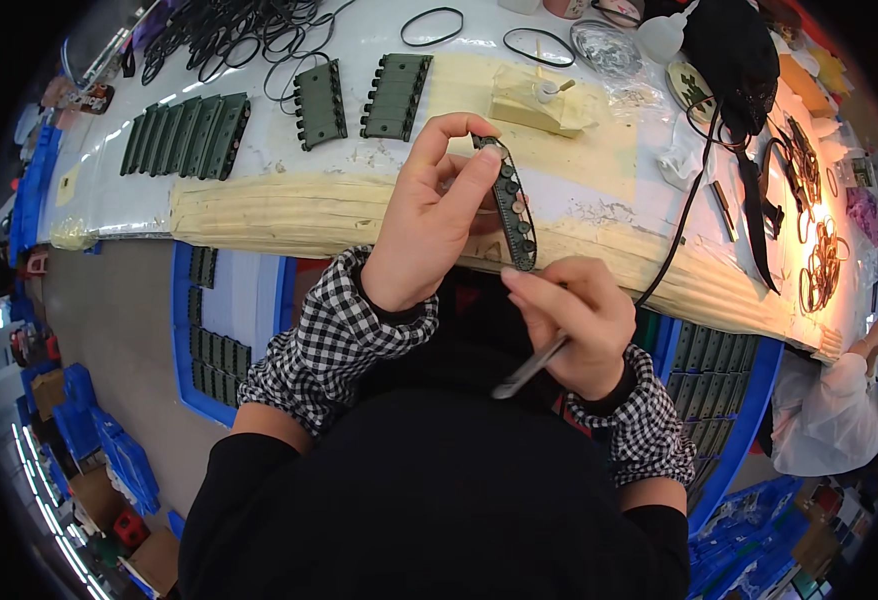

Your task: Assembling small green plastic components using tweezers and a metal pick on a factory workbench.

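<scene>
The left hand (427,212) pinches the dark wheeled part (516,216) above the bench's (289,212) near edge; the right hand (587,318), gripping a metal tool (532,367), is at its near end. Apparently hand-fitting, calling for a steady pinch.

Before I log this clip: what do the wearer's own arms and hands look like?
Left hand and right hand are gloveless. Both forearms wear loose, gathered black-and-white checked sleeve covers, with black cuffs at the wrists. Higher up, black sleeves; a bare stretch shows between. No cables on either arm.
</scene>
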A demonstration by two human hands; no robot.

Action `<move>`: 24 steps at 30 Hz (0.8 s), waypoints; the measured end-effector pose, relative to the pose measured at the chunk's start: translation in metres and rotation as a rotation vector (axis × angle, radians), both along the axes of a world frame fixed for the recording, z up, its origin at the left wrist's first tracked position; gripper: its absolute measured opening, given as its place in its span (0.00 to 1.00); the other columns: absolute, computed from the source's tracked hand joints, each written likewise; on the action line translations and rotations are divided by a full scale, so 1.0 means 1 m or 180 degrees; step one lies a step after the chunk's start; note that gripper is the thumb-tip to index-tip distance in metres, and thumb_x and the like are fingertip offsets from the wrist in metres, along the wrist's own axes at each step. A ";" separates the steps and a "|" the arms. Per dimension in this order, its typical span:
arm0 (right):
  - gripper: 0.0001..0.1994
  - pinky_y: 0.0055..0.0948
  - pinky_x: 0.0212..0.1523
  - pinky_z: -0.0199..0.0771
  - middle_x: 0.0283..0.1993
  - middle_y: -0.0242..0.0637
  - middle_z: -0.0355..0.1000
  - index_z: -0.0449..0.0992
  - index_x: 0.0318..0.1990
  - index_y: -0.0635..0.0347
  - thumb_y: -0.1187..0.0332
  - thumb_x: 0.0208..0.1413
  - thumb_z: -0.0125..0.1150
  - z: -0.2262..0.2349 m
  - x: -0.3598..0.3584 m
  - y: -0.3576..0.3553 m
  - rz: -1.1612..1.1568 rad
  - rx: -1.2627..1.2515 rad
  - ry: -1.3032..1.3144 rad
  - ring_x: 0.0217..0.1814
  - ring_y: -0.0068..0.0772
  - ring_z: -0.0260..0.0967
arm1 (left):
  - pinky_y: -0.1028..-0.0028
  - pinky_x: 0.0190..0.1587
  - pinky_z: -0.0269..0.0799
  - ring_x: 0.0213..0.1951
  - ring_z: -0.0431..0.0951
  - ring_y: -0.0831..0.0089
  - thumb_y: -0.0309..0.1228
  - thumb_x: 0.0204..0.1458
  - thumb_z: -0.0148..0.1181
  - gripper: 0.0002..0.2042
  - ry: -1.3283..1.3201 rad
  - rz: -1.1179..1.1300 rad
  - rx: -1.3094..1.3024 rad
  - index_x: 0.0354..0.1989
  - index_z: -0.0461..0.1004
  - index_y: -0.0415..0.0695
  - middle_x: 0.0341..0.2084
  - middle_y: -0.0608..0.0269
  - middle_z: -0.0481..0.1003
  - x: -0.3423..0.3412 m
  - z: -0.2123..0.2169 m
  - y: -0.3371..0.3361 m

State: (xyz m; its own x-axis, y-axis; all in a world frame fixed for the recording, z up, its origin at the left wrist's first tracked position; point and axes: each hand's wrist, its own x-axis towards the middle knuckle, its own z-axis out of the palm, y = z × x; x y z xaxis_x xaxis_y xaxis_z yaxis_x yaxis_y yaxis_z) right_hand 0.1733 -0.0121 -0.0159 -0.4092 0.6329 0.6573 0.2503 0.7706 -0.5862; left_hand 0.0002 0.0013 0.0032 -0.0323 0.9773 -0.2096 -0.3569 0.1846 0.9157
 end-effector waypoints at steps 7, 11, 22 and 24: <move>0.03 0.13 0.18 0.48 0.25 0.25 0.68 0.75 0.36 0.65 0.75 0.55 0.60 0.011 0.002 0.002 -0.0110 -0.2413 0.0800 0.17 0.06 0.51 | 0.71 0.42 0.79 0.42 0.78 0.68 0.30 0.64 0.44 0.11 0.0165 0.0099 0.0576 0.53 0.58 0.47 0.39 0.61 0.71 0.002 -0.005 -0.004; 0.03 0.12 0.18 0.49 0.24 0.24 0.68 0.74 0.34 0.66 0.76 0.55 0.60 0.015 0.001 0.007 0.0041 -0.2753 0.0649 0.18 0.07 0.53 | 0.70 0.43 0.79 0.43 0.78 0.67 0.30 0.63 0.44 0.12 0.0360 0.0024 0.0856 0.53 0.58 0.46 0.40 0.61 0.71 0.003 -0.004 -0.007; 0.04 0.20 0.21 0.62 0.25 0.34 0.68 0.72 0.31 0.67 0.76 0.53 0.61 0.025 -0.006 0.006 -0.0342 -0.1293 -0.0097 0.19 0.22 0.64 | 0.71 0.42 0.79 0.42 0.79 0.68 0.32 0.64 0.44 0.12 0.0353 0.0200 0.0518 0.54 0.57 0.46 0.38 0.62 0.72 0.001 -0.006 -0.008; 0.04 0.18 0.22 0.61 0.26 0.31 0.69 0.74 0.35 0.66 0.75 0.55 0.61 0.021 -0.004 0.003 -0.0144 -0.2102 0.0242 0.20 0.18 0.64 | 0.74 0.40 0.78 0.41 0.78 0.71 0.31 0.63 0.45 0.12 0.0185 0.0205 0.0491 0.54 0.58 0.47 0.38 0.62 0.71 0.000 -0.003 -0.007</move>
State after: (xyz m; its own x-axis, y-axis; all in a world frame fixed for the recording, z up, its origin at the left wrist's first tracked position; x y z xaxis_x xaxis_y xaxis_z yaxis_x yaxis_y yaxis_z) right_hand 0.1692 -0.0091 0.0052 -0.3406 0.9279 0.1515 0.2133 0.2332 -0.9488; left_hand 0.0001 -0.0058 0.0000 -0.1036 0.9932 -0.0532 -0.3092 0.0187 0.9508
